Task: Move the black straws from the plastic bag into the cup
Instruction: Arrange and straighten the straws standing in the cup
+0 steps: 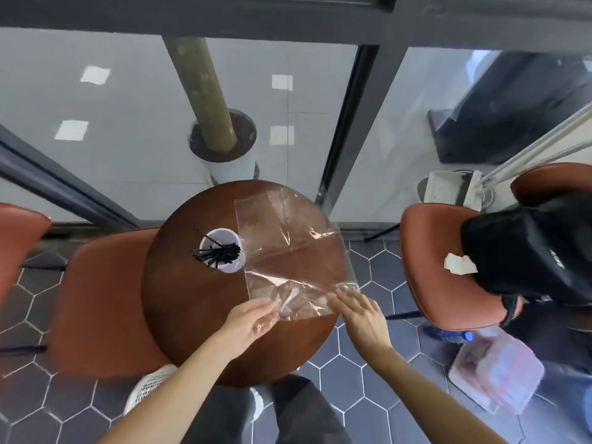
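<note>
A clear plastic bag (288, 248) lies flat on the round brown table (192, 299), reaching from the far rim to the near right edge. No straws show inside it. Left of the bag stands a white cup (235, 264) holding several black straws (217, 253). My left hand (253, 318) rests at the bag's near left corner with relaxed fingers touching the plastic. My right hand (362, 312) lies on the bag's near right corner, fingers straight on the film.
Orange chairs stand to the left (102, 302) and right (439, 277) of the table; the right one carries a black bag (528, 251). A plant pot (224, 145) stands beyond the table by the glass wall. A clear box (496, 370) sits on the tiled floor at right.
</note>
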